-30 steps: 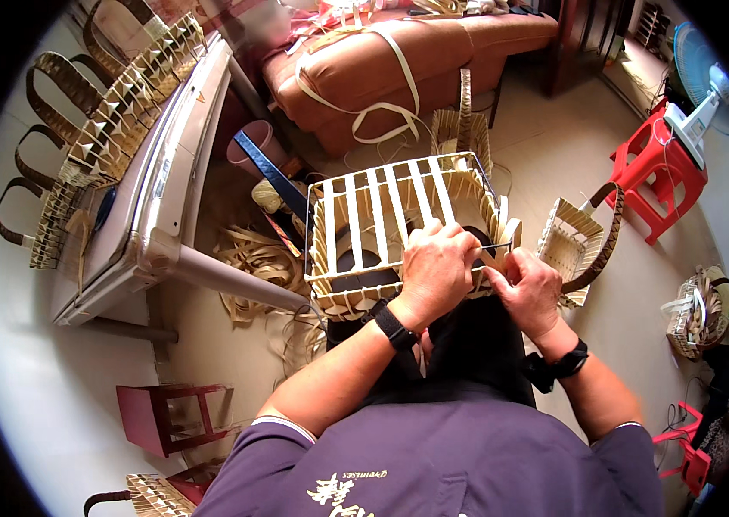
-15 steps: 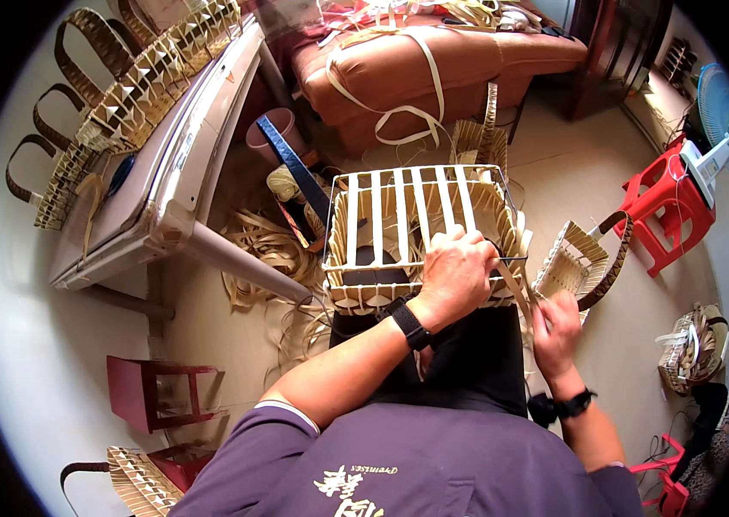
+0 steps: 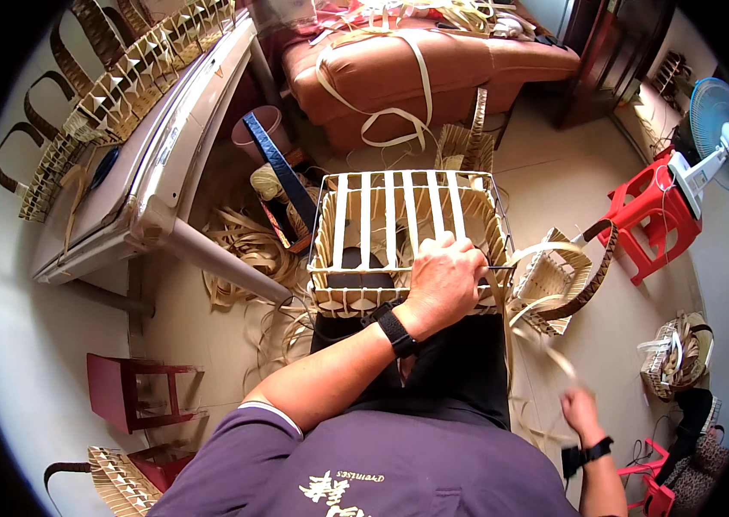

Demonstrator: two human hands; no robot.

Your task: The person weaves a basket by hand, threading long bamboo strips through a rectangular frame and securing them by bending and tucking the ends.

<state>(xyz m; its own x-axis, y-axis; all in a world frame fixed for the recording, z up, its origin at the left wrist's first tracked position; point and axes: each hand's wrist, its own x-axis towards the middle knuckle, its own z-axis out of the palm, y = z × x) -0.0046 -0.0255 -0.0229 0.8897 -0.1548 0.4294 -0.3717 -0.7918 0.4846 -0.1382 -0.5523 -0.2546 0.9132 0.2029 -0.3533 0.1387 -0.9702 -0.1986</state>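
Pale woven strips form the walls of a half-built basket (image 3: 407,246) that rests on the person's lap, its open top crossed by white upright strips. The left hand (image 3: 443,280) lies over the near right rim of the basket, fingers (image 3: 459,252) curled together and clamped on the rim and the strip end there. The right hand (image 3: 581,412) is out to the right and low, well apart from the basket; it is blurred, and a long loose strip (image 3: 530,323) runs from the basket corner toward it. Whether its fingers are closed on that strip cannot be told.

Step in hand, judged from the pose: drawing a weaving strip through at the rim.

- Keep the left hand pressing the rim so the basket does not tip off the lap.
- Pull the loose strip in line with its slot; a sideways pull would likely kink or split it.
- Keep the strip flat, not twisted, as it tightens.

Around the work: a finished basket with a dark handle (image 3: 564,274) just beside the right corner, loose strips (image 3: 248,250) on the floor, a red stool (image 3: 653,215), a fan (image 3: 722,133), a brown sofa (image 3: 433,65).
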